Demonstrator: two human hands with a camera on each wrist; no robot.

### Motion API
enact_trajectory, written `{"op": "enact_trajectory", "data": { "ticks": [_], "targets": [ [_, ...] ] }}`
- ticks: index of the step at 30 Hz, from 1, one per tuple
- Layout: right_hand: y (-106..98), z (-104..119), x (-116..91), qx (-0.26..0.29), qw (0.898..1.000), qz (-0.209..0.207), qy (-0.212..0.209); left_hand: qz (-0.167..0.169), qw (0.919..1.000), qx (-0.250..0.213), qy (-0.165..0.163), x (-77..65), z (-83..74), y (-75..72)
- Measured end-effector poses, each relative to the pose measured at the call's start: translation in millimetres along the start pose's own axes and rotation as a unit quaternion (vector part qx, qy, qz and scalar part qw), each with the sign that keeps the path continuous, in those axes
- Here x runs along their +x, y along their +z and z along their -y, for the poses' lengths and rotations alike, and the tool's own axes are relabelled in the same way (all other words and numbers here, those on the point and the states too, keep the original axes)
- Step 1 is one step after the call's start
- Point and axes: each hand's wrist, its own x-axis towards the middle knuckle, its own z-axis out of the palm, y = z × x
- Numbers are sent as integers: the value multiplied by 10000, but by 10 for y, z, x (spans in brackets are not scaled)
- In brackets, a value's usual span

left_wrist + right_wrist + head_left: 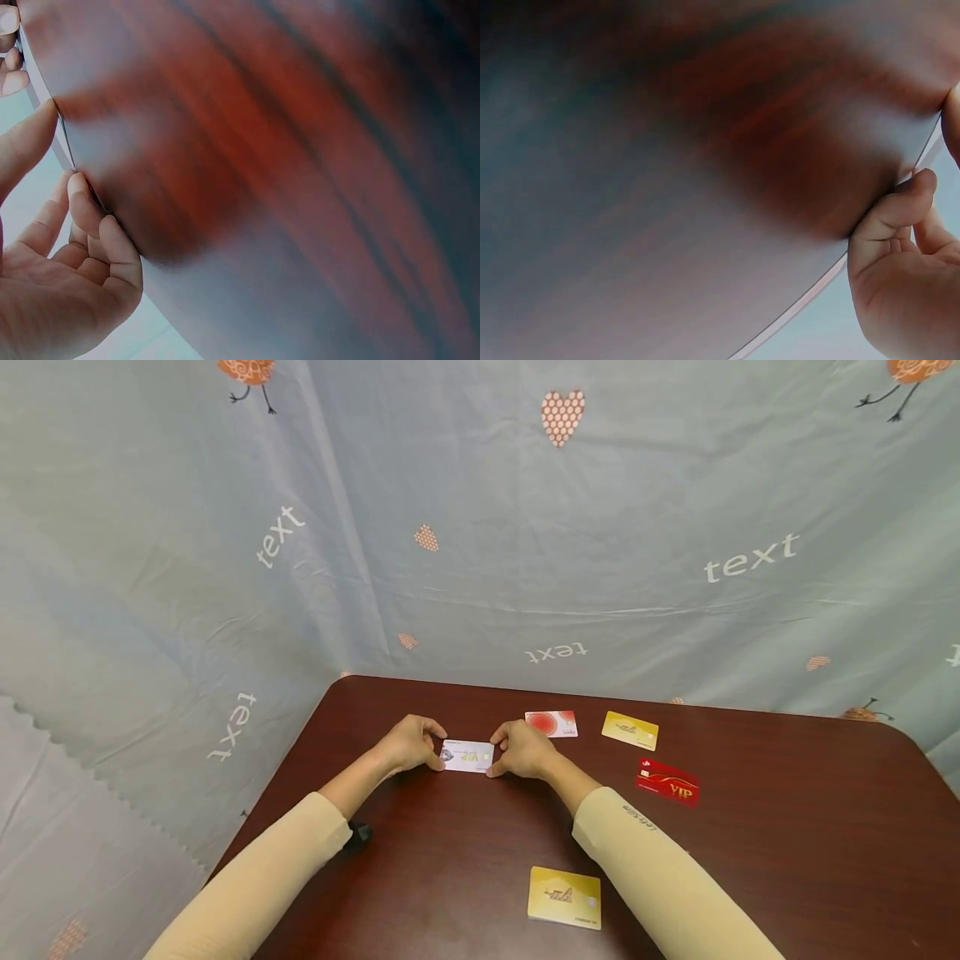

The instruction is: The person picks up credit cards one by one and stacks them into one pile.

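A white card with gold VIP lettering [468,757] is between my two hands, its printed face up. My left hand [412,744] grips its left end, thumb at the near corner and a finger at the far corner. At the right end my right hand [522,750] holds the card the same way. In the left wrist view, the thumb and fingertips of the left hand [82,289] meet a thin edge by the tabletop. The right wrist view has the right hand [904,277] low against the dark surface. Whether the card is slightly raised cannot be told.
On the brown table [420,877], a white card with a red circle [552,724], a gold card [630,731] and a red VIP card [667,782] lie to the right. A stack of gold cards [564,897] sits nearer. Patterned grey cloth [480,568] hangs behind.
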Motion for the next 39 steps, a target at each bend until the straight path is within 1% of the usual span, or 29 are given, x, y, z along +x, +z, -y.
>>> {"op": "enact_trajectory", "data": {
  "ticks": [4, 11, 14, 20, 25, 28, 30, 34, 39],
  "targets": [
    [15, 18, 2, 24, 10000, 0, 56, -5, 10000, 25, 4, -23, 0, 1],
    [20, 58, -16, 54, 9998, -120, 127, 18, 10000, -16, 85, -51, -25, 21],
    [36, 67, -18, 12, 9998, -173, 77, -30, 9999, -57, 87, -57, -30, 24],
    [65, 87, -19, 0, 9997, -207, -91, -176, 9994, -289, 63, -56, -27, 24],
    [68, 77, -22, 3, 9995, -292, -134, -207, 9983, -525, 150, -44, -25, 28],
    [74, 66, -21, -49, 9991, -386, -187, -244, 9969, -744, 74, -46, -27, 40],
    [78, 61, -16, -79, 9986, -466, -229, -306, 9955, -899, -37, -51, -27, 45],
    [79, 79, -6, -77, 9983, -565, -151, -321, 9915, -1243, -197, -62, -31, 45],
    [74, 108, -16, 56, 9984, -548, -104, -247, 9896, -1392, -283, -70, 6, 35]
  ]
}}
